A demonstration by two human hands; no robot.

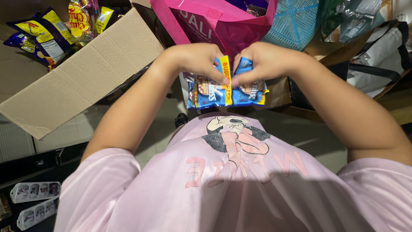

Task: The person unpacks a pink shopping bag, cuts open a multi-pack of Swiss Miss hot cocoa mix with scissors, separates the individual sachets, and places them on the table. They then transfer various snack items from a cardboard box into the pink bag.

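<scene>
Shop stockroom — snack carton (86, 73) (bags (214, 21))

Surroundings: bags, a box and trays on a tiled floor

Just beyond the fingers gapes a pink tote bag (223, 19), with a turquoise mesh bag (296, 21) to its right. Farther left, an open cardboard box (86, 73) carries yellow and blue snack packets (43, 36). Well below them on the left, two white trays (34, 199) lie on the floor (313, 137).
</scene>
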